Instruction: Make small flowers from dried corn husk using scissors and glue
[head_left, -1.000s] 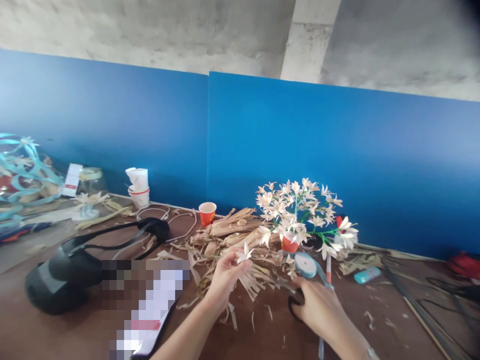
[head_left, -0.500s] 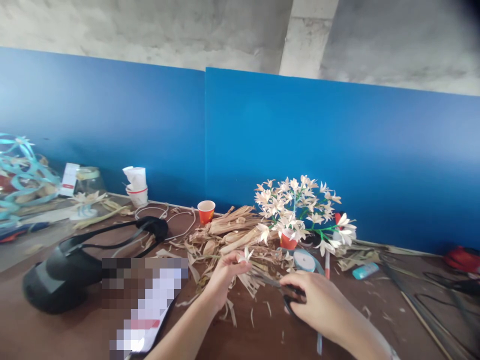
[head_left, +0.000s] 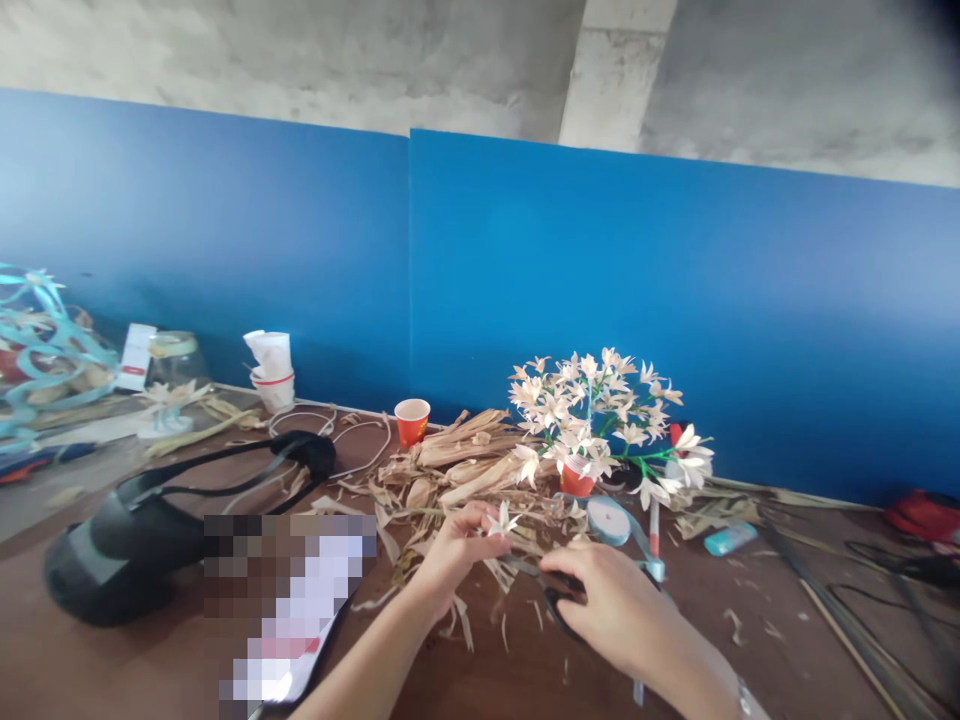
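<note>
My left hand (head_left: 448,556) pinches a small cream husk flower (head_left: 501,521) between its fingertips, just above the brown table (head_left: 135,665). My right hand (head_left: 607,605) is closed round the black handles of a pair of scissors (head_left: 551,590), whose blades point left toward the flower's base. Behind both hands lies a pile of dried corn husks (head_left: 457,470). A bouquet of cream husk flowers (head_left: 600,415) on green stems stands in a red cup (head_left: 576,482) behind the right hand.
A light blue ribbon roll (head_left: 609,520) lies right of the hands, a red paper cup (head_left: 412,421) behind the husks. A black bag (head_left: 142,535) sits at left, stacked cups (head_left: 274,375) farther back. Thin rods (head_left: 840,620) lie at right. A blue wall (head_left: 600,300) backs the table.
My right hand has lifted the scissors off the table and moved left toward the flower. My left hand has lowered slightly, still holding the flower.
</note>
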